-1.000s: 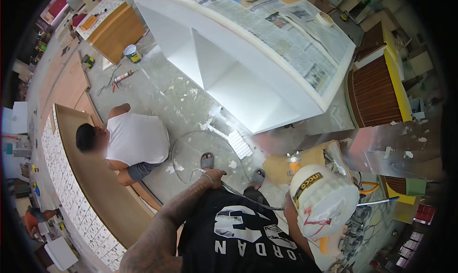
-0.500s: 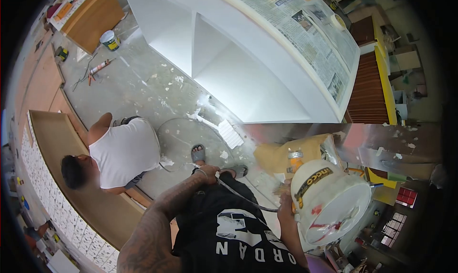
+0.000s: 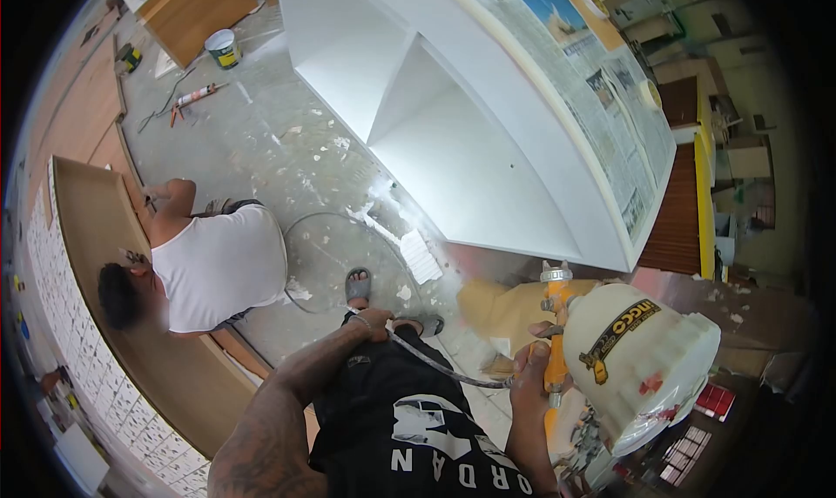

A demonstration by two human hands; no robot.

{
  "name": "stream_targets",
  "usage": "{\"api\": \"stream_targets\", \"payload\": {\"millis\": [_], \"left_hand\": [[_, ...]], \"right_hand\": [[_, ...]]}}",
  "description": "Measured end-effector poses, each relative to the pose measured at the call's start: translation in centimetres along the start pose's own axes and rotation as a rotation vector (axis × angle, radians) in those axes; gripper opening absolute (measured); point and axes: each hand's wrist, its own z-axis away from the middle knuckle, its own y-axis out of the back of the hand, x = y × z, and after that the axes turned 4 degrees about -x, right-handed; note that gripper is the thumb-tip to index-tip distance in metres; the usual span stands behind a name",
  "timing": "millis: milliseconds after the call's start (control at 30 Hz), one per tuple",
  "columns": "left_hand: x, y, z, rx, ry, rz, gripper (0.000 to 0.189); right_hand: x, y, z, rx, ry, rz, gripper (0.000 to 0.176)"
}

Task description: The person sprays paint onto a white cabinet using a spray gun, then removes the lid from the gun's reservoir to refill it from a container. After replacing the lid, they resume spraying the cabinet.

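Note:
My right hand (image 3: 529, 369) is wrapped around the handle of an orange spray gun (image 3: 555, 346). A large whitish paint cup (image 3: 627, 346) is attached to the gun, with red smears near its lid. The gun's silver nozzle points toward the lower edge of a white cabinet (image 3: 488, 163). My left hand (image 3: 374, 324) is closed around a grey air hose (image 3: 448, 372) in front of my thigh. That hose runs to the gun's handle and also loops over the floor. Newspaper (image 3: 601, 80) covers the cabinet's top.
A co-worker in a white top (image 3: 222, 267) crouches at left beside a long brown panel (image 3: 131, 298). A caulking gun (image 3: 193, 97) and a paint bucket (image 3: 223, 49) are on the stained floor. Brown paper (image 3: 492, 311) lies below the cabinet's near end.
My right hand has turned the spray gun, so its orange body and trigger side now show. The cup has shifted right. The co-worker's arm has come forward. The view has shifted slightly.

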Motion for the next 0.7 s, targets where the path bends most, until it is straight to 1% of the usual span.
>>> {"api": "stream_targets", "payload": {"millis": [67, 133, 167, 233, 267, 333, 367, 433, 500, 567, 633, 667, 700], "left_hand": [[0.0, 0.1, 0.6, 0.041, 0.031, 0.024, 0.065], [0.2, 0.3, 1.2, 0.048, 0.049, 0.069, 0.065], [0.3, 0.4, 1.4, 0.042, 0.065, 0.104, 0.066], [0.3, 0.5, 1.7, 0.062, 0.073, 0.128, 0.065], [0.2, 0.4, 1.9, 0.065, 0.08, 0.162, 0.065], [0.2, 0.6, 2.2, 0.078, 0.084, 0.203, 0.065], [0.1, 0.7, 2.3, 0.081, 0.088, 0.213, 0.065], [-0.3, 0.6, 2.4, 0.094, 0.091, 0.234, 0.066], [-0.8, 0.4, 2.4, 0.116, 0.12, 0.254, 0.067], [-1.4, 0.1, 2.2, 0.139, 0.107, 0.259, 0.067], [-1.9, 0.1, 2.0, 0.16, 0.094, 0.259, 0.068], [-2.1, 0.0, 1.9, 0.169, 0.093, 0.271, 0.068], [-2.2, 0.0, 1.8, 0.176, 0.091, 0.283, 0.069]], "right_hand": [[-0.9, -1.7, -0.9, -0.03, 0.032, -0.014, 0.037], [-2.3, -3.7, -1.7, 0.03, 0.089, 0.055, 0.032], [-2.1, -3.8, -1.9, 0.018, 0.097, 0.054, 0.032], [-1.9, -4.0, -2.5, -0.048, -0.028, 0.019, 0.025], [-1.9, -4.3, -2.7, -0.057, -0.022, 0.021, 0.025], [-2.0, -5.0, -3.5, -0.091, -0.119, 0.042, 0.021], [-2.4, -5.7, -3.9, -0.101, -0.112, 0.045, 0.021], [-3.6, -7.3, -4.4, -0.107, -0.012, 0.076, 0.02], [-4.3, -8.3, -4.9, -0.124, -0.004, 0.103, 0.021], [-4.4, -9.2, -5.4, -0.139, 0.007, 0.128, 0.023], [-4.0, -10.1, -5.8, -0.118, 0.106, 0.123, 0.027], [-4.2, -10.4, -6.0, -0.126, 0.114, 0.124, 0.027], [-4.4, -10.8, -6.3, -0.114, 0.074, 0.113, 0.029]]}}
